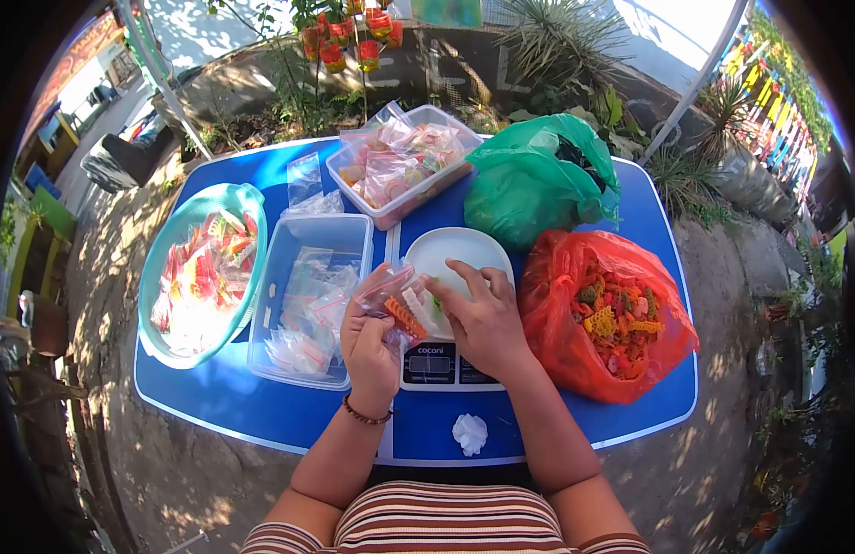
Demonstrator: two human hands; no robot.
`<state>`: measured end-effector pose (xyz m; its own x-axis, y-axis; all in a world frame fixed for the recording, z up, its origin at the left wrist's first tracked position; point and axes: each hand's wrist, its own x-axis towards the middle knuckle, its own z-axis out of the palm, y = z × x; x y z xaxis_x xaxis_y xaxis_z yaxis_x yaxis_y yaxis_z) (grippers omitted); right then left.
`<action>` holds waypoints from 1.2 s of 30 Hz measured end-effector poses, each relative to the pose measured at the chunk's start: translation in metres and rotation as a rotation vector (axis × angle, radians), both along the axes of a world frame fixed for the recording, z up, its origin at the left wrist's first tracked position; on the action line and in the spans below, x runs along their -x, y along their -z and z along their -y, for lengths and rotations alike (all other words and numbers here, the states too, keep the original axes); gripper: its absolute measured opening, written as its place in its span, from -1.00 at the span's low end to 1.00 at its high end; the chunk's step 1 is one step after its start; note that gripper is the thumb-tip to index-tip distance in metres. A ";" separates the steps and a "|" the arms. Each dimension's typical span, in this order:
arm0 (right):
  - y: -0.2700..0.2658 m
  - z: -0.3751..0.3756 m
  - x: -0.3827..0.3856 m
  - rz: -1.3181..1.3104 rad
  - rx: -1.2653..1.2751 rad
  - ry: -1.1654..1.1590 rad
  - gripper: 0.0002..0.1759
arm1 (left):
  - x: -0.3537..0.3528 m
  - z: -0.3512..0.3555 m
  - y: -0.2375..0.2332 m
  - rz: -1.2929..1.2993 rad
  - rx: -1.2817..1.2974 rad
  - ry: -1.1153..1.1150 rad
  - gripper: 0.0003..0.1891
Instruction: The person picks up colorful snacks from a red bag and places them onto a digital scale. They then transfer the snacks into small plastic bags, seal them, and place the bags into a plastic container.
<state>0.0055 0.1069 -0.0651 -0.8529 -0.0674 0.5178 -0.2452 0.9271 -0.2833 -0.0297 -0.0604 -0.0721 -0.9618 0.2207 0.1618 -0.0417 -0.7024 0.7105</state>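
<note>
My left hand (369, 343) holds a small clear plastic bag (387, 294) with an orange snack piece (405, 317) and a white one inside. Close beside it, my right hand (483, 319) reaches over the round white plate of the kitchen scale (443, 242), its fingertips near the bag and a small green piece. Whether those fingertips grip anything is hard to make out. To the right, an open red bag (557, 319) holds many colored snack pieces (619, 319). Left of my left hand, a clear tub (264, 300) contains empty plastic bags (309, 294).
A turquoise basket (150, 305) of filled packets stands at the left. Another clear tub (404, 214) with packets sits at the back, beside a green plastic bag (515, 198). Crumpled white tissue (470, 434) lies near the front edge of the blue table (261, 406).
</note>
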 end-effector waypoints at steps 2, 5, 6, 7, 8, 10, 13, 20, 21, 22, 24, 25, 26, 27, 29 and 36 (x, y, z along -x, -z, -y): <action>0.001 0.002 0.000 0.028 0.001 0.008 -0.70 | -0.001 -0.006 -0.004 -0.019 0.068 -0.037 -0.42; 0.005 -0.001 -0.004 0.038 0.045 0.041 -0.74 | -0.001 -0.009 -0.005 0.017 0.196 -0.045 -0.45; 0.005 -0.003 -0.005 0.037 0.065 0.056 -0.75 | 0.000 -0.008 -0.004 0.015 0.237 -0.032 -0.46; 0.005 -0.005 -0.005 0.021 0.146 0.036 -0.76 | 0.000 -0.007 -0.003 0.013 0.280 -0.017 -0.47; 0.005 -0.007 -0.005 0.005 0.228 0.016 -0.76 | -0.001 -0.006 -0.002 0.012 0.322 -0.002 -0.49; 0.003 -0.009 -0.006 -0.020 0.402 -0.002 -0.75 | -0.002 -0.005 -0.005 -0.004 0.353 0.033 -0.53; 0.000 -0.009 -0.006 -0.107 0.647 0.021 -0.76 | -0.002 -0.002 -0.007 0.044 0.225 0.147 -0.55; -0.010 -0.009 -0.013 -0.374 1.194 -0.108 -0.78 | -0.006 -0.005 -0.003 0.100 0.460 0.257 -0.61; -0.010 -0.007 -0.013 -0.392 1.226 -0.152 -0.78 | -0.007 -0.006 -0.001 0.065 0.463 0.256 -0.60; -0.011 -0.006 -0.014 -0.410 1.258 -0.197 -0.77 | -0.009 -0.007 0.001 0.029 0.466 0.255 -0.60; -0.013 -0.004 -0.018 -0.328 1.271 -0.217 -0.75 | -0.009 -0.008 0.001 0.005 0.479 0.264 -0.58; -0.013 -0.003 -0.019 -0.286 1.277 -0.228 -0.73 | -0.009 -0.007 -0.001 0.018 0.490 0.274 -0.57; -0.011 -0.003 -0.019 -0.256 1.235 -0.227 -0.72 | -0.010 -0.007 -0.002 0.031 0.501 0.284 -0.56; -0.008 -0.005 -0.019 -0.226 1.192 -0.225 -0.71 | -0.010 -0.007 -0.002 0.020 0.495 0.270 -0.56; -0.006 -0.004 -0.019 -0.249 1.171 -0.184 -0.69 | -0.010 -0.009 -0.001 -0.003 0.484 0.245 -0.56; -0.011 0.000 -0.022 -0.165 1.244 -0.181 -0.74 | -0.011 -0.007 -0.001 -0.019 0.454 0.305 -0.57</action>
<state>0.0273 0.1065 -0.0537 -0.8017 0.4312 0.4138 -0.4556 0.0070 -0.8901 -0.0185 -0.0532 -0.0710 -0.8410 0.5410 0.0022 -0.1795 -0.2830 0.9422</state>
